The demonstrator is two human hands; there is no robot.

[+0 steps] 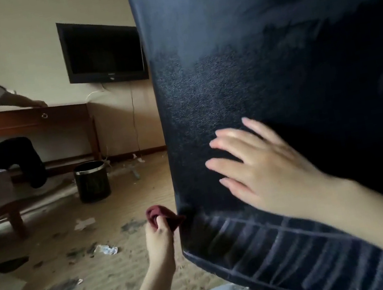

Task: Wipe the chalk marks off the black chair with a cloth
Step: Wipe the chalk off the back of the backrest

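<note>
Upright black chair (271, 54), chalk marks (292, 242) low; bunched maroon cloth (170, 219) touching.

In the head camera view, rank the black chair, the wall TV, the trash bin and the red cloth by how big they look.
1. Black chair, very near the camera
2. TV
3. Trash bin
4. Red cloth, bunched in the left hand

This is apparent size only.

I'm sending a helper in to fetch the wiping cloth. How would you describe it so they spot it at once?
Find the big black chair back filling the right side. At its lower left edge, just above the chalk lines, the left hand grips a small bunched cloth. It is dark red, unlike the pale paper scraps on the floor.
</note>
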